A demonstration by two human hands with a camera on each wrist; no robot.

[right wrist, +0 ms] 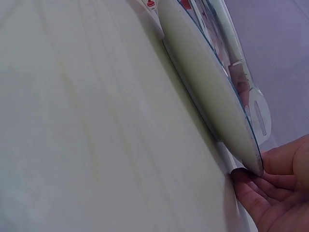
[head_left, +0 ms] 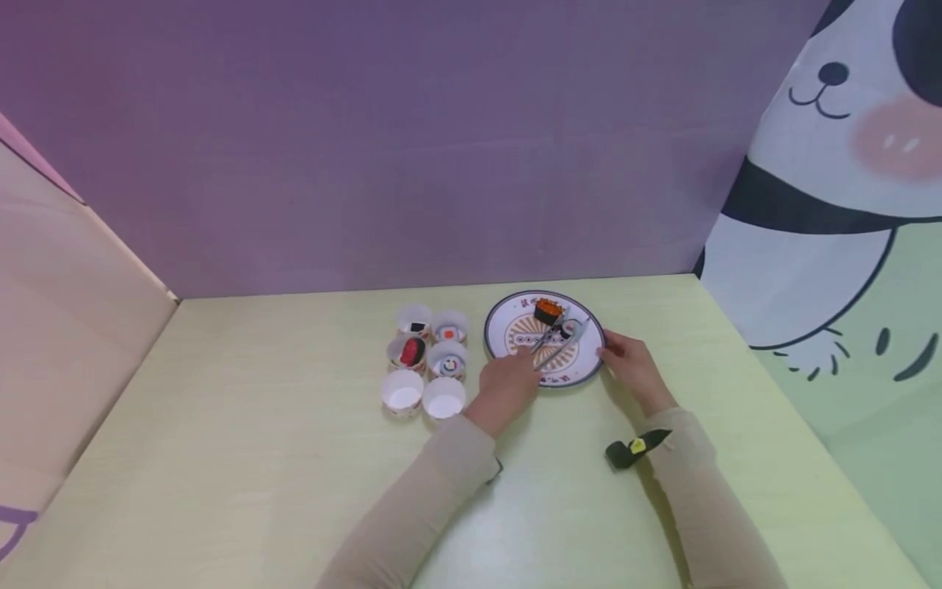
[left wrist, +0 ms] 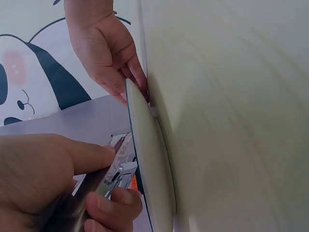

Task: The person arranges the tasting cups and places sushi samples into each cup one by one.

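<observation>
My left hand [head_left: 508, 388] grips a pair of metal tongs [head_left: 561, 352] over a round, dark-rimmed plate [head_left: 497, 327]. The tong tips stand either side of a small sushi roll [head_left: 568, 330] on the plate; in the head view they overlap it, and I cannot tell if they pinch it. Behind lies a sushi piece with an orange top [head_left: 547, 311]. At the plate's right edge, my right hand [head_left: 634, 372] pinches the rim, thumb on top and fingers beneath, as the right wrist view shows. The left wrist view shows thumb and fingers around the tong handles.
Left of the plate, several small white cups [head_left: 402, 393] stand in two columns. Among them are a red-topped sushi piece [head_left: 412, 352] and a white roll [head_left: 450, 366]; the two nearest cups show bare bottoms. A purple wall [head_left: 412, 164] rises behind the pale table [head_left: 257, 425].
</observation>
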